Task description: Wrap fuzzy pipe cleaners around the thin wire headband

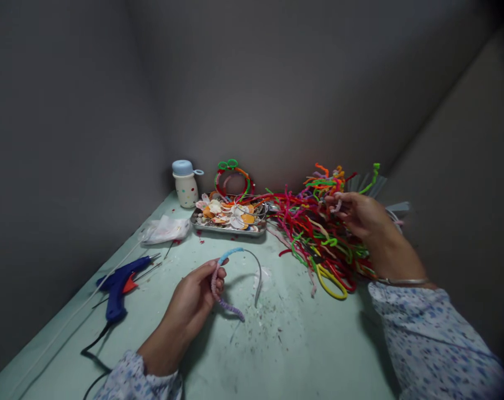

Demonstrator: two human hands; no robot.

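My left hand (196, 297) is closed around a headband (235, 278) partly wrapped in pink, purple and blue pipe cleaner, its bare grey end curving off to the right. It hovers just above the pale green table (285, 344). My right hand (356, 214) reaches into a heap of coloured pipe cleaners (314, 228) at the back right. Its fingers pinch a light pink pipe cleaner (338, 204) at the top of the heap.
A blue glue gun (121, 284) with a black cord lies at the left. Behind it sit crumpled white plastic (166, 229), a dotted white jar (186, 184) with a blue lid, a metal tray (229, 229) of shell-like pieces, and a pipe-cleaner-wrapped hoop (232, 180). Grey walls close in.
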